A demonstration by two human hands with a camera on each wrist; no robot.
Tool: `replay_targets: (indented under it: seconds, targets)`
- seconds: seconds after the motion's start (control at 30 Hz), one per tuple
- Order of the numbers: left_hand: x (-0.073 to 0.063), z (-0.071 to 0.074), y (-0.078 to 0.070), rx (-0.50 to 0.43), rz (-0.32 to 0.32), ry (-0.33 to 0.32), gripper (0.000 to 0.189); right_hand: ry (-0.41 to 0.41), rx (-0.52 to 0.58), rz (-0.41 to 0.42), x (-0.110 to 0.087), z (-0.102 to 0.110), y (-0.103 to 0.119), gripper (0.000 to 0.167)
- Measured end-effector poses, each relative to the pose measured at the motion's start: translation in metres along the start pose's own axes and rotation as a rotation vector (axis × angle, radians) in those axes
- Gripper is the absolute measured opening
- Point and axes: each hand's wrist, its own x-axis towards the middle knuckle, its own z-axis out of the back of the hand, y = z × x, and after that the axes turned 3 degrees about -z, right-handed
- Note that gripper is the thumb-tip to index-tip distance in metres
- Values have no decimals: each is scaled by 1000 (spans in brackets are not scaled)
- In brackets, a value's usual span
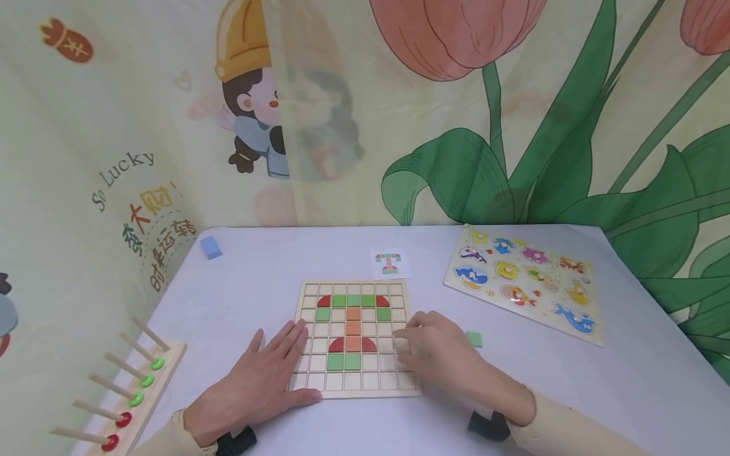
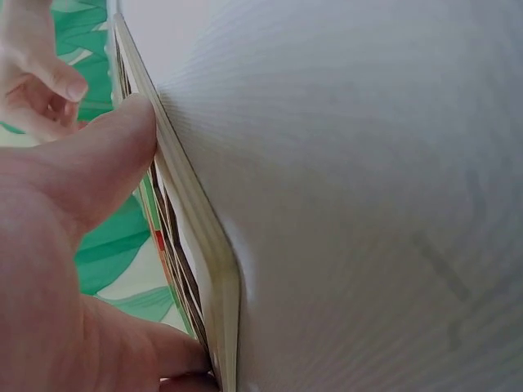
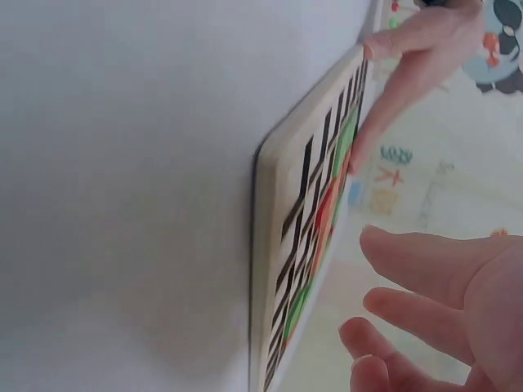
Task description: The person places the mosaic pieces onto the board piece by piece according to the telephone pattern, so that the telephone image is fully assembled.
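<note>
A wooden grid board (image 1: 388, 381) lies flat on the table with green squares (image 1: 335, 361), orange squares (image 1: 353, 328) and red rounded pieces (image 1: 369, 345) set in its cells. My left hand (image 1: 256, 383) rests along the board's left side, fingers straight, the thumb (image 2: 122, 135) on its near edge. Above the right side of the board hovers my right hand (image 1: 441, 351), its fingers loosely bent. In the right wrist view the thumb (image 3: 417, 257) stands apart from the fingers, and nothing shows between them. A loose green square (image 1: 474, 339) lies on the table beyond that hand.
Behind the board lies a small pattern card (image 1: 390, 265). A sea-animal puzzle board (image 1: 547, 303) is at the back right, and a blue block (image 1: 210, 247) at the back left. At the front left stands a wooden peg rack (image 1: 165, 367) with green and red rings.
</note>
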Motion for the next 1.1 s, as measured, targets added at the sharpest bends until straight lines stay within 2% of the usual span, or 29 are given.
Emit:
replay_targets:
  seconds: [0.17,0.33,0.6,0.8,1.1]
  targets:
    - [0,1,0,0,-1,-2,108,-70,-10,-132,-13,13,-25,36]
    - [0,1,0,3,-1,-2,109,-112,-25,-181,-25,22,-51,39]
    - [0,1,0,-11,-6,-5,111,-44,-28,-317,-36,25,-78,42]
    - [0,1,0,-2,-3,-7,109,-39,-51,-299,-38,23,-90,36]
    - [0,0,0,-8,-7,-8,110,-33,-80,-265,-35,22,-92,29]
